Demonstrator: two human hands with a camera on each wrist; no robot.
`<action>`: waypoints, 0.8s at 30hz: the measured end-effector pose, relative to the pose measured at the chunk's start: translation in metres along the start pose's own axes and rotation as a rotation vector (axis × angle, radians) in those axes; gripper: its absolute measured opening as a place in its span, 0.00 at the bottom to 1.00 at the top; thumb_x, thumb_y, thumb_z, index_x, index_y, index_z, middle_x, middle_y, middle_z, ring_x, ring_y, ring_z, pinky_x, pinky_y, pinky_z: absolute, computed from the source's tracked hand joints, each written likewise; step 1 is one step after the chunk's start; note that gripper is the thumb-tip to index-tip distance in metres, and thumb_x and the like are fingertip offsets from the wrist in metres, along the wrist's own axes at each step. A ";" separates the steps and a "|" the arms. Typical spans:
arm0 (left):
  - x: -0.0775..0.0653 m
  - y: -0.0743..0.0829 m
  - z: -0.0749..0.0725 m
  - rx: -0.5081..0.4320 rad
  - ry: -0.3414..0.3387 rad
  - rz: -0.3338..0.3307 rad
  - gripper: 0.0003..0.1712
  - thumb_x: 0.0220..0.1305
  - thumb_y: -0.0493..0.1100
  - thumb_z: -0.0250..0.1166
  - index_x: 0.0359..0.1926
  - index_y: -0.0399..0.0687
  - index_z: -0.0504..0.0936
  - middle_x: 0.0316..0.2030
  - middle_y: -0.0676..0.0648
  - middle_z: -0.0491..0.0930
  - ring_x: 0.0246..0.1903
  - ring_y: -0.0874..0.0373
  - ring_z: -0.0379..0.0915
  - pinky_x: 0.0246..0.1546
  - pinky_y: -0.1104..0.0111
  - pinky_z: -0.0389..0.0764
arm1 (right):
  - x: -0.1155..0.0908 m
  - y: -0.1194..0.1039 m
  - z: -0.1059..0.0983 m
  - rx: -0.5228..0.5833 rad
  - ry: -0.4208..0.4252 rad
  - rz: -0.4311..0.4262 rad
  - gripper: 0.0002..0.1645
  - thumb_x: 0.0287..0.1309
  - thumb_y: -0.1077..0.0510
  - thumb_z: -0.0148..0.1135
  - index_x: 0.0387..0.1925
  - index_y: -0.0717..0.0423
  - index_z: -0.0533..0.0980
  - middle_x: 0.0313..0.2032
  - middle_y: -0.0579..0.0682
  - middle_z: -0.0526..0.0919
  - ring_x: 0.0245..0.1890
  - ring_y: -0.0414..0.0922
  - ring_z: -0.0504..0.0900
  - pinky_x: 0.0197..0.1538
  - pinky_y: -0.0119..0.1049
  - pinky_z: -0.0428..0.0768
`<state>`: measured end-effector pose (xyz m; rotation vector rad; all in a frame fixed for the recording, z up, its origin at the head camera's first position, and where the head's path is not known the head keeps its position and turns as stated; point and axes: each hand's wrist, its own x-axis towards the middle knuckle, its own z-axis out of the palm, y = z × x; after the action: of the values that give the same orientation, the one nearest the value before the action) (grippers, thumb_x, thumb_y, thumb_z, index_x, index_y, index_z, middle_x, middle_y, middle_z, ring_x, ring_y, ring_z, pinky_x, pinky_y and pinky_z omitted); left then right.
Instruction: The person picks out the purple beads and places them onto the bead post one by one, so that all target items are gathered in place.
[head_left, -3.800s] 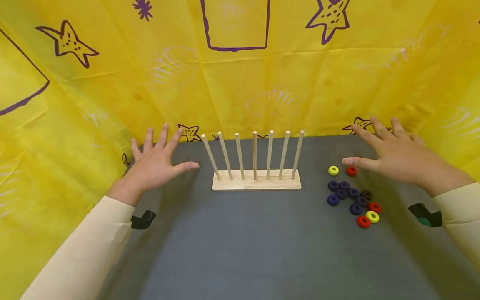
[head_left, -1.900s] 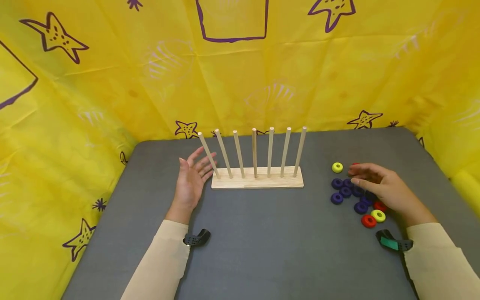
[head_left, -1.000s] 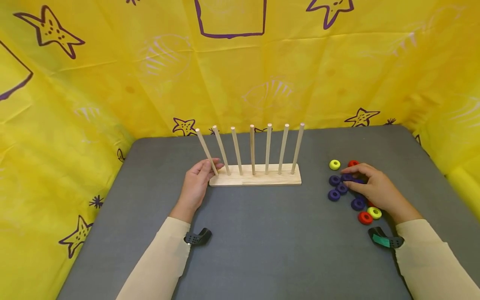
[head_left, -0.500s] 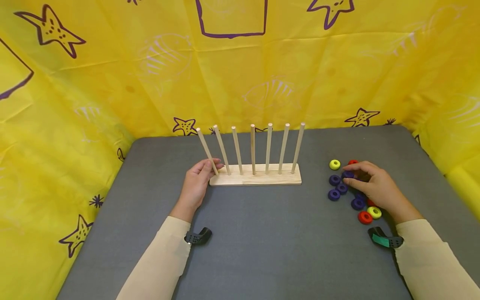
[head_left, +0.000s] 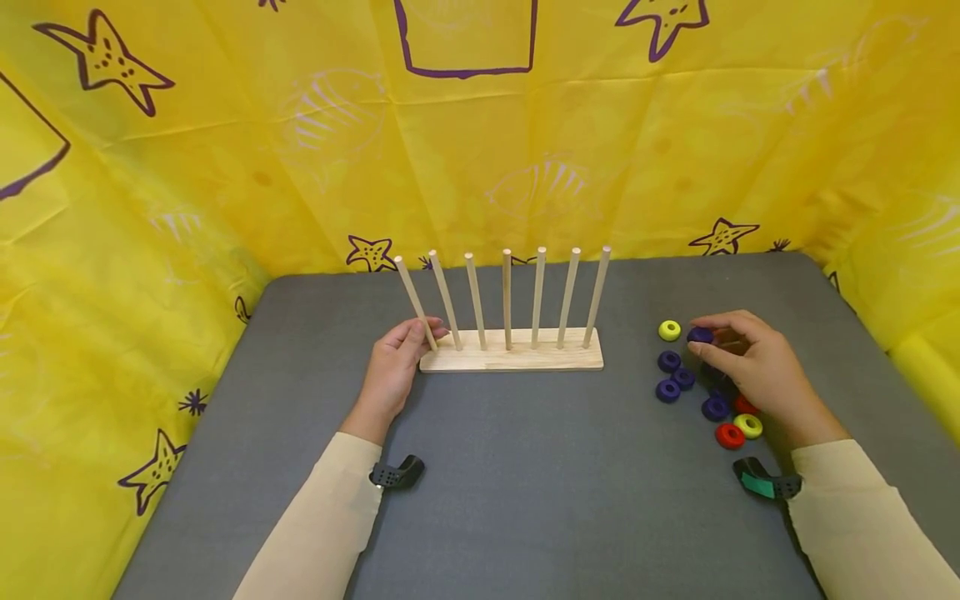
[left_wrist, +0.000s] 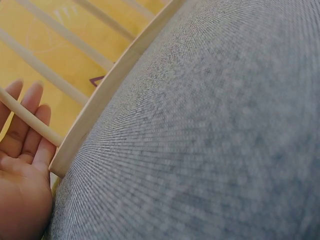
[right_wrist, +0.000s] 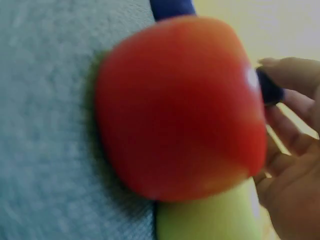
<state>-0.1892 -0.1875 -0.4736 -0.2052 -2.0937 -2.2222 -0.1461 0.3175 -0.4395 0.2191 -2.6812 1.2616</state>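
Note:
A pale wooden peg stand with a row of upright pegs stands at the middle of the table. My left hand holds its left end, with the thumb at the outermost peg and the fingers behind it in the left wrist view. At the right, my right hand pinches a dark blue ring between thumb and fingertips, lifted above the pile. Around and under that hand lie more dark blue rings, a red ring and a yellow ring. A red ring fills much of the right wrist view.
Another yellow ring lies behind the blue ones. The grey tabletop ends at a yellow patterned cloth at the back and sides.
Both hands came in from spread positions at the sides. The left reached the stand's end peg and stayed. The right took hold of a dark blue ring and raised it slightly.

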 end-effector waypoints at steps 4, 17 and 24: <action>0.000 0.000 0.000 0.006 -0.005 -0.009 0.25 0.86 0.48 0.59 0.62 0.27 0.82 0.59 0.26 0.81 0.58 0.48 0.84 0.65 0.59 0.79 | -0.001 -0.013 -0.002 -0.003 0.017 0.013 0.20 0.73 0.59 0.74 0.62 0.59 0.83 0.51 0.52 0.79 0.42 0.34 0.80 0.44 0.17 0.76; -0.001 0.000 -0.002 0.004 -0.004 -0.011 0.24 0.86 0.48 0.60 0.61 0.28 0.83 0.58 0.30 0.83 0.58 0.49 0.85 0.65 0.57 0.78 | -0.002 -0.066 0.008 0.088 0.062 -0.148 0.20 0.64 0.71 0.77 0.56 0.61 0.85 0.49 0.51 0.80 0.42 0.39 0.79 0.46 0.17 0.77; 0.000 0.002 0.000 -0.001 -0.001 -0.017 0.25 0.86 0.48 0.60 0.61 0.26 0.83 0.57 0.30 0.84 0.58 0.48 0.84 0.65 0.58 0.79 | 0.003 -0.092 0.015 0.143 0.082 -0.294 0.24 0.56 0.81 0.76 0.54 0.64 0.85 0.49 0.52 0.81 0.42 0.40 0.79 0.47 0.19 0.79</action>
<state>-0.1886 -0.1874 -0.4718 -0.1893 -2.1028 -2.2324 -0.1320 0.2482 -0.3794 0.5455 -2.3835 1.3349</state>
